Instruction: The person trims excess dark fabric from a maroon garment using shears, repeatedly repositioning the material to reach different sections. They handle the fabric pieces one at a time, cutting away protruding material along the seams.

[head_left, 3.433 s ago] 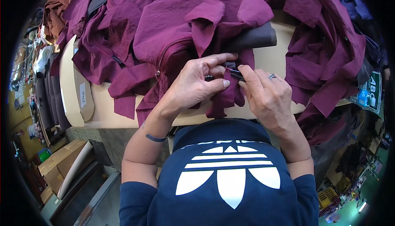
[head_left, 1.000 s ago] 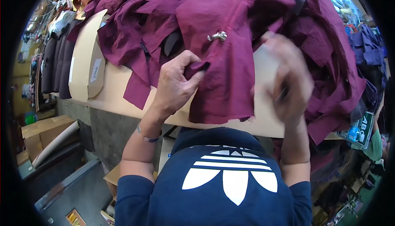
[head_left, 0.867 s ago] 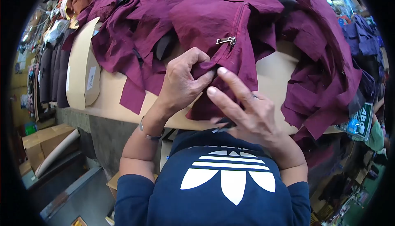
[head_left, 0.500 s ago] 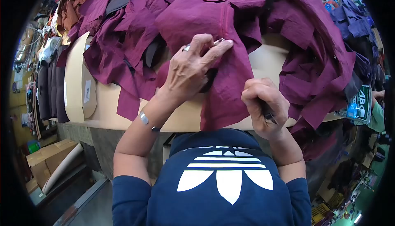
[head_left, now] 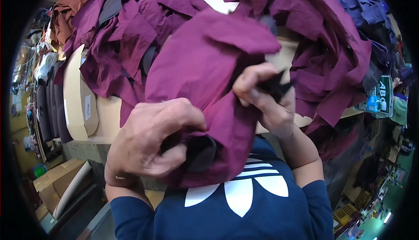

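Note:
A maroon cloth piece point(head_left: 192, 61) is lifted off the table and hangs between my hands, blurred by motion. My left hand point(head_left: 155, 137) grips its lower left part with bent fingers, beside a dark patch of fabric point(head_left: 201, 152) that shows at the cloth's lower edge. My right hand point(head_left: 266, 96) pinches the right side of the cloth. Something black point(head_left: 277, 85) sits within the fingers of that same hand; its shape is too blurred to make out.
Heaped maroon cloth point(head_left: 327, 48) covers the back and right of the table point(head_left: 107, 117). At the left stands a beige card pattern point(head_left: 78, 104). Cardboard boxes point(head_left: 59, 179) lie below at the left. A person's sleeve point(head_left: 400, 107) shows at the far right.
The maroon cloth has been raised and bunched up toward me. My left hand has come down and left with its edge. My right hand has moved up and taken hold of the cloth.

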A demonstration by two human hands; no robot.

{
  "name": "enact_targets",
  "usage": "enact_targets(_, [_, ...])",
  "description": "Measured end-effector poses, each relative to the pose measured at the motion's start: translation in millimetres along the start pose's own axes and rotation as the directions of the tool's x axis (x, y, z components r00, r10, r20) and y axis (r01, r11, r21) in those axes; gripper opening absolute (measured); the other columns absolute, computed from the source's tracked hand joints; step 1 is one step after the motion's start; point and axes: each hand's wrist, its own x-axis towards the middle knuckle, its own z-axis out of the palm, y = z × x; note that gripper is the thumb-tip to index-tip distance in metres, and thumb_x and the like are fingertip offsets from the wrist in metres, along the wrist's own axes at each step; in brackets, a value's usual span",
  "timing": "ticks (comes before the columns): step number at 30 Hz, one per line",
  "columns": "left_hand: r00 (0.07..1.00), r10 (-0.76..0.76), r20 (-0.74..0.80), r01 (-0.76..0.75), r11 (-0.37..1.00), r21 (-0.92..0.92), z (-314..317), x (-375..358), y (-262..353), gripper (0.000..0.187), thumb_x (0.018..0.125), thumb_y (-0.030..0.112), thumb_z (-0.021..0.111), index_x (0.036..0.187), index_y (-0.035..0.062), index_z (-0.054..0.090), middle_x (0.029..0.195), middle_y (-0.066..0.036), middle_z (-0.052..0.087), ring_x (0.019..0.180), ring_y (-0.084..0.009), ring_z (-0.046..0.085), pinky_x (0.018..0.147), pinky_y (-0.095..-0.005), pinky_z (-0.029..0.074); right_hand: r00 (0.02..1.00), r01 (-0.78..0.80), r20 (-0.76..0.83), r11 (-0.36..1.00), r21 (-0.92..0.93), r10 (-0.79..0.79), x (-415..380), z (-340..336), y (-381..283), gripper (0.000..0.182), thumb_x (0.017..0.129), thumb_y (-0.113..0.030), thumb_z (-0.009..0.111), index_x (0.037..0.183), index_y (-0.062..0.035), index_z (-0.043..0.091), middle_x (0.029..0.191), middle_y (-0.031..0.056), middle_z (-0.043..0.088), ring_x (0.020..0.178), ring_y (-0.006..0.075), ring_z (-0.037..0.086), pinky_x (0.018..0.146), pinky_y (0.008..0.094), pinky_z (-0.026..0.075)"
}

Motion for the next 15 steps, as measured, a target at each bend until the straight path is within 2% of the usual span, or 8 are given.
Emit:
enact_targets(2, [0.986,-0.155,-0.060,0.164,0.969,0.187,5.3,6.3,5.0,0.022,0.060,0.004,0.052,0.081,-0.0006,0.053,0.069,-0.009,0.054,0.059,-0.0180,0.053,0.057,-0.0266,0.041,0.984,-0.176,-0.022,0.978,-0.111,0.174,9.1,-4.3,13.6,0.009,0.088,-0.002,0.048,0.097,0.0000,0.050,0.082,0.0036,0.052,0.072,0.0096,0.047,0.067,0.0229,0.040])
enact_targets(3, [0.979,-0.198,-0.046,0.203,0.965,0.165,7.1,12.4,-8.7,0.022,0.063,0.005,0.053,0.084,-0.0008,0.053,0.072,-0.010,0.054,0.062,-0.0182,0.054,0.060,-0.0271,0.042,0.961,-0.276,-0.081,0.899,-0.339,0.264,14.6,-13.1,19.3,0.007,0.087,-0.003,0.050,0.092,-0.0003,0.053,0.079,0.0018,0.054,0.072,0.0095,0.051,0.067,0.0236,0.042])
enact_targets(4, [0.971,-0.239,-0.031,0.241,0.960,0.143,10.6,16.9,-28.8,0.022,0.066,0.005,0.053,0.087,-0.0011,0.052,0.074,-0.010,0.055,0.065,-0.0185,0.054,0.063,-0.0276,0.042,0.952,-0.300,-0.182,0.875,-0.380,0.247,15.5,-23.1,33.5,0.007,0.085,-0.002,0.051,0.090,-0.0006,0.055,0.077,0.0046,0.058,0.073,0.0121,0.056,0.067,0.0243,0.044])
enact_targets(6, [0.969,-0.246,-0.021,0.246,0.962,0.116,21.2,19.5,-54.9,0.021,0.071,0.004,0.053,0.091,-0.0018,0.051,0.074,-0.012,0.055,0.067,-0.0192,0.054,0.066,-0.0289,0.043,0.983,-0.144,-0.182,0.653,-0.743,0.010,16.9,-29.8,28.2,0.010,0.082,0.001,0.052,0.091,-0.0004,0.056,0.080,0.0104,0.059,0.074,0.0178,0.058,0.066,0.0255,0.045])
enact_targets(10, [0.957,-0.284,0.051,0.279,0.956,0.090,32.7,25.4,-66.5,0.019,0.073,0.004,0.053,0.091,-0.0008,0.051,0.074,-0.013,0.054,0.068,-0.0203,0.054,0.066,-0.0288,0.042,0.962,0.256,0.193,0.390,-0.884,-0.194,17.0,-22.6,-4.5,0.037,0.058,0.013,0.055,0.091,-0.0029,0.059,0.089,0.0112,0.062,0.080,0.0246,0.059,0.070,0.0317,0.045])
enact_targets(12, [0.968,-0.248,0.047,0.242,0.965,0.105,39.6,27.9,-73.8,0.019,0.074,0.006,0.054,0.091,-0.0005,0.050,0.074,-0.016,0.056,0.069,-0.0270,0.057,0.065,-0.0322,0.044,0.948,0.272,0.319,0.564,-0.780,-0.017,11.1,-1.4,-20.6,0.048,0.052,0.013,0.055,0.094,-0.0079,0.062,0.094,0.0061,0.063,0.074,0.0241,0.054,0.067,0.0323,0.042])
enact_targets(14, [0.976,-0.214,0.026,0.209,0.969,0.129,41.6,28.1,-80.9,0.020,0.074,0.007,0.055,0.092,-0.0006,0.050,0.073,-0.018,0.056,0.069,-0.0308,0.058,0.063,-0.0348,0.044,0.894,0.284,0.407,0.467,-0.838,0.187,-2.2,11.3,-19.9,0.032,0.064,-0.003,0.057,0.094,-0.0118,0.061,0.091,-0.0004,0.061,0.078,0.0198,0.050,0.067,0.0323,0.038])
enact_targets(15, [0.978,-0.208,0.024,0.202,0.966,0.161,40.2,29.1,-80.0,0.020,0.074,0.008,0.055,0.092,-0.0008,0.050,0.073,-0.020,0.057,0.069,-0.0345,0.059,0.062,-0.0381,0.044,0.851,0.296,0.428,0.396,-0.870,0.305,-4.1,17.4,-22.7,0.035,0.060,-0.001,0.058,0.094,-0.0111,0.062,0.091,0.0005,0.062,0.077,0.0205,0.050,0.068,0.0325,0.039])
